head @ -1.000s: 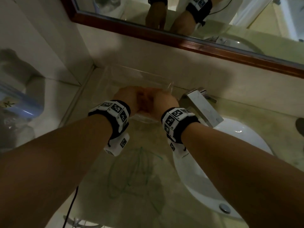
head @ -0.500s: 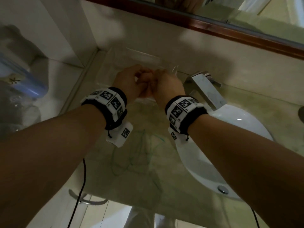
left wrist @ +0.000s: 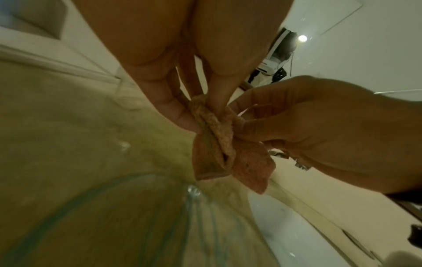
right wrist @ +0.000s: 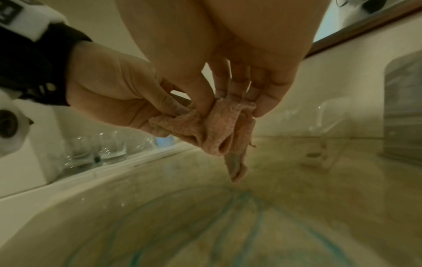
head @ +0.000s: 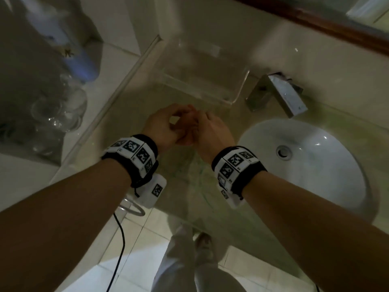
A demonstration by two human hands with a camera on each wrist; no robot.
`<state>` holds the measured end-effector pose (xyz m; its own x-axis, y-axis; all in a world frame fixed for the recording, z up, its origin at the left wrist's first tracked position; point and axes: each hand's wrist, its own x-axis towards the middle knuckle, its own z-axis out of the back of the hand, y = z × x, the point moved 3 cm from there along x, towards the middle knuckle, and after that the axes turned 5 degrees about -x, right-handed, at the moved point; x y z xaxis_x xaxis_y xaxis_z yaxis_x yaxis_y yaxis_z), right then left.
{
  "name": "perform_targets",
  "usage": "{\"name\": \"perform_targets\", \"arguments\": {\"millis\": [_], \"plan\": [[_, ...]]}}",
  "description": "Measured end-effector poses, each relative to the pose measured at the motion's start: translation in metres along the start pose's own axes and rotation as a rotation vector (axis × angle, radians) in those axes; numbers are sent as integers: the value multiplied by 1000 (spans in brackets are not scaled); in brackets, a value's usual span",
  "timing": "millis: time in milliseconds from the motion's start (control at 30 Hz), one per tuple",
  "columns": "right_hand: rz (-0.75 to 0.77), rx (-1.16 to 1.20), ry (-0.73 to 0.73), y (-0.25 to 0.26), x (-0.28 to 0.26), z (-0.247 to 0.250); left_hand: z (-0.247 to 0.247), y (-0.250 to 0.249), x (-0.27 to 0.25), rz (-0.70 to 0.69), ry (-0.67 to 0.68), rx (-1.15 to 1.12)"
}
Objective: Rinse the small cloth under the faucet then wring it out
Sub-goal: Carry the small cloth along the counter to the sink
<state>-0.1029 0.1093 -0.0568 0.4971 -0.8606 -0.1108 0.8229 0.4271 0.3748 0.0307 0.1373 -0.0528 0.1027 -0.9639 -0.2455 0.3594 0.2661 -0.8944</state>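
Both hands meet above a glass surface (head: 117, 106) beside a white sink (head: 328, 161), the left hand (head: 166, 125) and right hand (head: 210, 131) each pinching a small pink cloth (left wrist: 217, 144) bunched between their fingertips, its loose corner hanging just clear of the glass. The cloth is held left of the basin, apart from the chrome faucet (head: 280, 93) at the wall. A clear plastic tray (head: 202, 81) stands behind the hands, drinking glasses (head: 56, 110) sit on a ledge at far left, and a wood-framed mirror (head: 315, 20) runs along the wall above.
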Motion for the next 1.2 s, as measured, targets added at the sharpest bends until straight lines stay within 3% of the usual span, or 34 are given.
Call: {"name": "perform_targets", "arguments": {"millis": [233, 367, 500, 700, 900, 1033, 1200], "plan": [[83, -72, 243, 17, -22, -50, -6, 61, -35, 144, -75, 124], [120, -114, 207, 21, -23, -83, -6, 82, -45, 161, -52, 268], [124, -171, 147, 20, -21, -94, 14, 102, -56, 237, -159, 474], [119, -191, 160, 21, -4, -97, 29, 119, -76, 335, 12, 750], [166, -216, 160, 35, 8, -96, 28, 126, -72, 308, 6, 777], [353, -233, 213, 56, -22, -100, 30, 126, -71, 283, -20, 756], [411, -212, 202, 58, -50, -111, 30, 129, -71, 278, 26, 791]]}}
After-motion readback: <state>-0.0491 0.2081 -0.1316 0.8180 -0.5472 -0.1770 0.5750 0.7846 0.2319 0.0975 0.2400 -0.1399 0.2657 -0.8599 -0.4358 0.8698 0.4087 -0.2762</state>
